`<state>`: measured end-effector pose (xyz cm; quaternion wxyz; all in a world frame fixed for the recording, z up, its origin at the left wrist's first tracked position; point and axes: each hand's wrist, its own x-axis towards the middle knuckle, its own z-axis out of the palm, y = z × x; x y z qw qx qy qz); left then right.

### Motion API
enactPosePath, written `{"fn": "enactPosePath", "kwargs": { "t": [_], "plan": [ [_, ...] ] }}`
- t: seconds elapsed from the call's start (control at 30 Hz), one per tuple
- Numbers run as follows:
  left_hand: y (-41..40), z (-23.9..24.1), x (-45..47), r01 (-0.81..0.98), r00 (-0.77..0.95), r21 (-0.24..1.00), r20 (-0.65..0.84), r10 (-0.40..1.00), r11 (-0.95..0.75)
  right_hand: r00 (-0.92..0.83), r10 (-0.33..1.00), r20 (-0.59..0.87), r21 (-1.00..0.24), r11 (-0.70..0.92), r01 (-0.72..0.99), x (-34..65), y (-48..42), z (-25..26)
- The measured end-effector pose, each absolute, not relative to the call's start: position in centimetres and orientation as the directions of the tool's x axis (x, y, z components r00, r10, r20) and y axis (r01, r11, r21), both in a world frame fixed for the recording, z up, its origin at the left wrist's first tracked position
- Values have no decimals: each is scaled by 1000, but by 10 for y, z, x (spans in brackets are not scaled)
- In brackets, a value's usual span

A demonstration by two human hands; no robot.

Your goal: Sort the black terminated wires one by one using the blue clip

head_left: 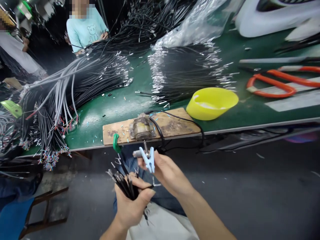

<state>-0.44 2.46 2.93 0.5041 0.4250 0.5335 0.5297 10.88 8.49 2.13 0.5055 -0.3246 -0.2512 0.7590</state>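
While the left hand [130, 208] is grasping a bundle of black cables [126, 186], the right hand [172, 173] is bending its fingers around a light-blue clip [150, 163].
From the left, grey cables [62, 86] are lying across darker ones on the green counter [112, 103]; the left grip is clenching the bundle just near of the counter's edge, most stripped ends pointing far-left, one cable jutting right; a motor [142, 129] is sitting on a wooden board [175, 123], the clip being just near of it; whether the right grip is pinching that clip, I cannot tell; farther right, a sheaf of black cables [185, 71] is lying far back, a yellow container [203, 111] is standing by the board's right end, and orange-handled scissors [272, 72] are lying beyond it.
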Motion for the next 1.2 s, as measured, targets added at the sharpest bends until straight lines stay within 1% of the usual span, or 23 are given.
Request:
{"fn": "enactPosePath", "kwargs": {
  "t": [0.07,0.17,0.3,0.47,0.53,0.63,0.7,0.77,0.83,0.9,1.03,1.13,1.2],
  "plan": [
    [29,32,-3,-81,-153,995,-63,986,51,-310,921,-234,-661,-385,-644,103,88,23],
    [35,35,-2,-66,-186,997,-61,981,49,-287,910,-300,-599,-414,-685,98,90,24],
    [38,28,1,-66,-223,994,-104,969,91,-191,905,-380,-597,-397,-697,97,92,26],
    [34,13,1,-97,-222,987,-143,964,124,-215,905,-368,-570,-402,-717,92,93,27],
    [34,8,-2,-113,-212,983,-169,963,148,-216,901,-376,-556,-406,-725,91,92,25],
    [38,3,-11,-142,-192,969,-226,955,201,-180,874,-451,-550,-431,-715,94,88,19],
    [40,1,-16,-155,-132,953,-281,950,261,-123,847,-517,-566,-446,-693,98,83,11],
    [38,2,-17,-167,-71,936,-325,943,310,-63,849,-525,-614,-428,-663,103,77,4],
    [32,4,-15,-187,-62,924,-349,935,333,-35,887,-460,-697,-385,-605,108,70,-3],
    [24,5,-11,-194,-84,921,-359,930,338,-17,930,-367,-799,-325,-505,113,63,-7],
    [11,2,-5,-154,-40,885,-449,893,438,10,985,-170,-962,-164,-218,117,52,-4],
    [4,-5,-3,-118,2,845,-524,852,521,-87,995,41,-999,40,-23,116,47,3],
    [0,-9,-2,-112,-3,839,-536,844,533,-150,980,132,-990,139,37,114,45,7]
  ]
}}
